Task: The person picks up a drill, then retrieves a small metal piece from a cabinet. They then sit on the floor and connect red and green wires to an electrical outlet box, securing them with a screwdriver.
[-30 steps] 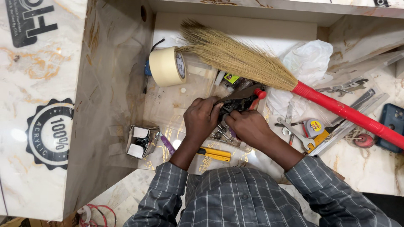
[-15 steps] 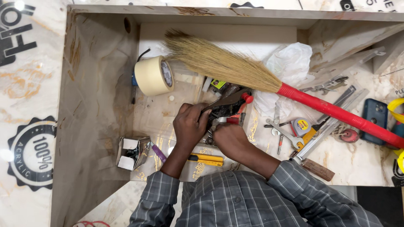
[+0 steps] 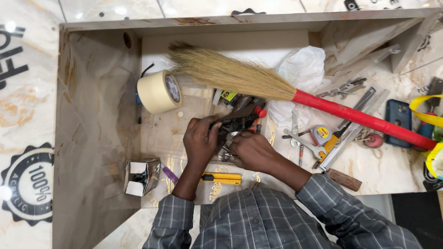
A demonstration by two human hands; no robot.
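While both hands bear down on the same dark metal tool (image 3: 235, 122), the work looks mid-course rather than finished. The left hand (image 3: 200, 143) curls over the tool's near end, fingers wrapped on the dark body; the right hand (image 3: 251, 150) is closed just beside it, fingertips pinching at small metal parts beneath the tool, though what exactly sits between them cannot be told. The tool itself has a red knob at its far tip and lies touching both hands, so it serves as the landmark here.

Just below the tool, near the person's wrists, lies a yellow utility knife (image 3: 221, 178), untouched. Left of the tool and farther away stands a roll of masking tape (image 3: 157, 91) on edge. Beyond the tool a broom (image 3: 258, 82) lies slantwise, its straw head above the tool and its red handle running off to the right. Right of the tool rest a tape measure (image 3: 321, 134) and loose metal hand tools, well apart from the hands. Lower left of the tool sits a small open box (image 3: 140, 176).

As a judgement: gripping and fitting are under way, nothing looks set aside as complete, and the hands have not let go.
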